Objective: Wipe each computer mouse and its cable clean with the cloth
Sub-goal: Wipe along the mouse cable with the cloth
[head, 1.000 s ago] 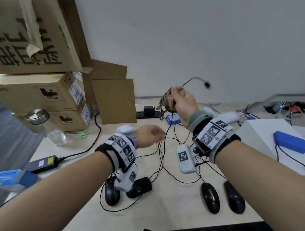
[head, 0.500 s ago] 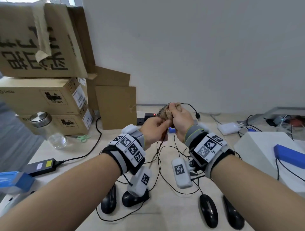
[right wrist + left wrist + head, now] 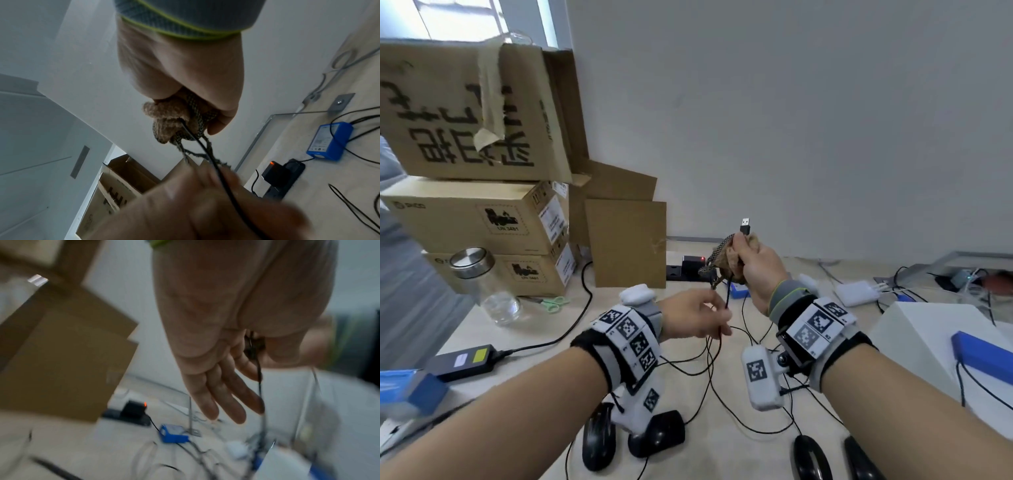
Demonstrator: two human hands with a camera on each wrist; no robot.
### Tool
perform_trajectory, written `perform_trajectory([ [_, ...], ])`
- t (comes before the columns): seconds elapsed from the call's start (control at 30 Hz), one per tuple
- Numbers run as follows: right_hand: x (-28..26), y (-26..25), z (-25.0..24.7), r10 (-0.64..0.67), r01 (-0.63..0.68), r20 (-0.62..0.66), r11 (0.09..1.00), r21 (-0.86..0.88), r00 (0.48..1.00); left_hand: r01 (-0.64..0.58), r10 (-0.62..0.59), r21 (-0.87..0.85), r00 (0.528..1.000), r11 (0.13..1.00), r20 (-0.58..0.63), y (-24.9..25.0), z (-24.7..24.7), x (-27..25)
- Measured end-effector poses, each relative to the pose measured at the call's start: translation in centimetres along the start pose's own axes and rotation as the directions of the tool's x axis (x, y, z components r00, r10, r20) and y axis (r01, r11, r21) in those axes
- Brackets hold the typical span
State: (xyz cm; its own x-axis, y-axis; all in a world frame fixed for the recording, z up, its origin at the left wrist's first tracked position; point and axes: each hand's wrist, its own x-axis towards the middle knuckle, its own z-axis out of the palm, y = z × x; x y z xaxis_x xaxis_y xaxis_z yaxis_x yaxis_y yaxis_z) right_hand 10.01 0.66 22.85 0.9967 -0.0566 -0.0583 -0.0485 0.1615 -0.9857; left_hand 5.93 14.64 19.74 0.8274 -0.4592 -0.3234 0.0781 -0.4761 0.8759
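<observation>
My right hand (image 3: 743, 251) is raised over the table and grips a bunched brown cloth (image 3: 724, 260) around a black mouse cable (image 3: 726, 299). The USB plug (image 3: 745, 226) stands up just above the fist. In the right wrist view the cable (image 3: 205, 151) runs out from under the cloth (image 3: 170, 120). Below it, my left hand (image 3: 722, 313) pinches the same cable between thumb and forefinger (image 3: 254, 345), the other fingers straight. Two black mice (image 3: 599, 442) (image 3: 657, 433) lie at the near left, two more (image 3: 811, 459) (image 3: 859, 459) at the near right.
Cardboard boxes (image 3: 482, 219) are stacked at the back left, with a glass jar (image 3: 482, 284) and green scissors (image 3: 554, 303) before them. A black power brick (image 3: 462, 359), a power strip (image 3: 688, 270), a blue box (image 3: 739, 291), a white charger (image 3: 858, 293) and loose cables lie around.
The hands were together half a second ago. My right hand has slid the cloth up the cable to the plug, and my left hand has dropped lower, still pinching the cable.
</observation>
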Motion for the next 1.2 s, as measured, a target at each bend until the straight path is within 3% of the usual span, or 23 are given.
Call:
perform_trajectory([
  [0.07, -0.5, 0.4, 0.3, -0.018, 0.019, 0.060, 1.000, -0.016, 0.998, -0.032, -0.014, -0.486, 0.996, 0.874, -0.090, 1.0, 0.4, -0.1],
  [0.13, -1.0, 1.1, 0.4, -0.037, 0.046, 0.102, 0.995, -0.090, 0.994, -0.074, -0.102, -0.689, 0.972, 0.721, -0.211, 1.7, 0.5, 0.5],
  [0.17, -1.1, 1.4, 0.4, -0.039, 0.052, 0.125, 0.993, -0.106, 0.991, -0.109, -0.144, -0.710, 0.947, 0.696, -0.287, 1.9, 0.5, 0.8],
  [0.27, -1.5, 1.8, 0.4, 0.008, -0.006, 0.103, 1.000, -0.019, 0.995, -0.199, -0.125, -0.559, 0.865, 0.805, -0.487, 1.1, 0.9, 1.4],
  [0.37, -1.6, 1.7, 0.4, 0.050, -0.050, -0.002, 0.990, 0.135, 0.999, -0.194, -0.034, -0.330, 0.818, 0.924, -0.574, 0.4, 1.4, 1.3],
  [0.47, -1.2, 1.5, -0.3, 0.134, -0.109, -0.131, 0.977, 0.182, 0.982, -0.157, 0.050, -0.135, 0.813, 0.978, -0.580, 0.8, 1.5, 0.8],
  [0.57, -0.9, 1.5, -0.6, 0.132, -0.099, -0.170, 0.977, 0.188, 0.976, -0.135, 0.121, 0.009, 0.855, 0.991, -0.504, 1.3, 1.9, 0.4],
  [0.63, -0.9, 1.5, -0.6, 0.116, -0.084, -0.152, 0.976, 0.201, 0.982, -0.159, 0.082, -0.131, 0.885, 0.979, -0.459, 1.8, 2.0, 0.5],
  [0.73, -1.3, 1.7, -0.6, 0.111, -0.116, 0.035, 0.954, 0.275, 0.993, -0.178, -0.019, -0.382, 0.888, 0.907, -0.459, 2.3, 1.7, 1.1],
  [0.9, -2.1, 2.3, -0.3, 0.129, -0.172, 0.180, 0.954, 0.244, 0.975, -0.204, -0.010, -0.315, 0.825, 0.927, -0.565, 1.9, 1.3, 1.3],
  [1.03, -2.3, 2.6, -0.2, 0.142, -0.175, 0.165, 0.962, 0.209, 0.976, -0.266, 0.021, -0.267, 0.744, 0.926, -0.668, 1.3, 0.7, 1.8],
  [1.2, -1.6, 2.1, -0.5, 0.256, -0.250, 0.039, 0.880, 0.403, 0.966, -0.313, -0.035, -0.340, 0.688, 0.887, -0.725, 1.5, -0.2, 1.4],
])
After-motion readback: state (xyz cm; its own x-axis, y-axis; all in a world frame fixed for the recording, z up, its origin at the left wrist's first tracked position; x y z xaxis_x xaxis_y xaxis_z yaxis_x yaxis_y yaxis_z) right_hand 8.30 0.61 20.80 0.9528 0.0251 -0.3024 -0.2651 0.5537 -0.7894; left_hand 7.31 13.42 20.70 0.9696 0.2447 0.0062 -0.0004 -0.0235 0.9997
